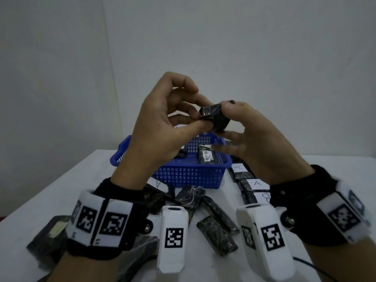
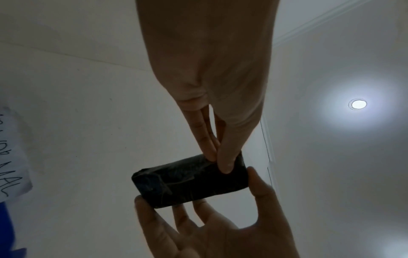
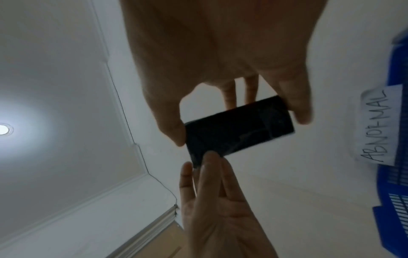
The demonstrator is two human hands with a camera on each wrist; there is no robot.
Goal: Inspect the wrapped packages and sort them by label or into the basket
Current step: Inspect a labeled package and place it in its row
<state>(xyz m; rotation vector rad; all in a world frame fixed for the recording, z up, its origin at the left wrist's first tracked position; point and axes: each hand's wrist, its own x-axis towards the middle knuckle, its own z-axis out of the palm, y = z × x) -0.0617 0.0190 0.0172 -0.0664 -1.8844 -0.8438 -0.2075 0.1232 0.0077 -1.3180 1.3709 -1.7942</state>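
1. head view: both hands raised above the blue basket (image 1: 189,176). left hand (image 1: 160,127) pinches one end of a small black wrapped package (image 1: 214,119) between thumb and fingers, other fingers curled above. right hand (image 1: 258,137) grips the other end, thumb on top, fingers spread beneath. one labelled package lies in the basket; more lie on the white table (image 1: 53,190), some tagged "a" or "b".
2. left wrist view: left hand (image 2: 212,73) fingertips pinch the package (image 2: 189,181) by its upper right corner; right hand (image 2: 212,232) holds it from below. wrap dark, glossy, creased.
3. right wrist view: right hand (image 3: 220,52) clamps the package (image 3: 238,129) end to end; left hand (image 3: 220,209) fingertips touch its lower corner. a paper on the basket (image 3: 399,174) reads "abnormal".
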